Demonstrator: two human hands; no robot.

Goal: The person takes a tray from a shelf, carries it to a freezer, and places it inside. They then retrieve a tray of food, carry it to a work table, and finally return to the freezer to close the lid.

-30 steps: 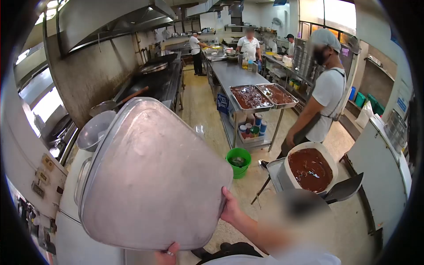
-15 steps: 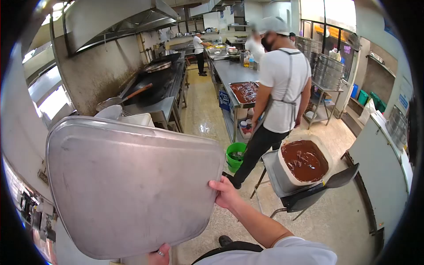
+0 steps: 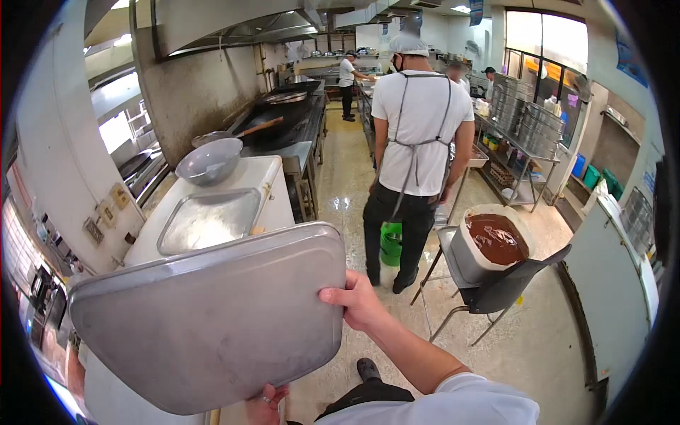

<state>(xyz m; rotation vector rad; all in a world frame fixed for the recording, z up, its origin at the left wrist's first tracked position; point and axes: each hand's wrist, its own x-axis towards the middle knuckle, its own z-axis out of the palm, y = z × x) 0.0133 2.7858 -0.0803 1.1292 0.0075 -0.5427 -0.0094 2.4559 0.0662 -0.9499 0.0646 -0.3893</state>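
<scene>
Both hands on metal tray, held up in front of wearer, tilted

R hand (image 3: pixel 361 304): thumb pressed flat on near face of metal tray (image 3: pixel 212 319), by its R edge; other fingers go round behind, mostly hidden, so clamped on the edge. L hand (image 3: pixel 268 405): fingers closed on the bottom edge, ring (image 3: pixel 266 399) on one finger; rest of grip partly out of view. Tray's broad, smooth face is toward the cam, rounded corners, rim along the top

Just beyond the tray: white counter (image 3: pixel 145 269) w/ a second, shallow tray (image 3: pixel 211 219) lying flat on it, & a translucent grey bowl (image 3: pixel 210 163) behind that. Past the counter, dark cooktop (image 3: pixel 283 120) along the wall, w/ a wooden handle (image 3: pixel 261 127) angled across it

Right of the hands: white tub (image 3: pixel 476 255) of glossy brown mixture (image 3: pixel 497 239), up on a black chair (image 3: pixel 513 287) w/ metal legs; some flat metal thing (image 3: pixel 451 255) under the tub, type unclear

Ahead, a co-worker (image 3: pixel 423 134) in white tee, grey apron straps & cap, back to cam, well apart from the tray; green bucket (image 3: pixel 391 244) on floor, partly hidden by the legs. Bg right: stacked steel steamers (image 3: pixel 542 131) on a metal table (image 3: pixel 520 150)
</scene>
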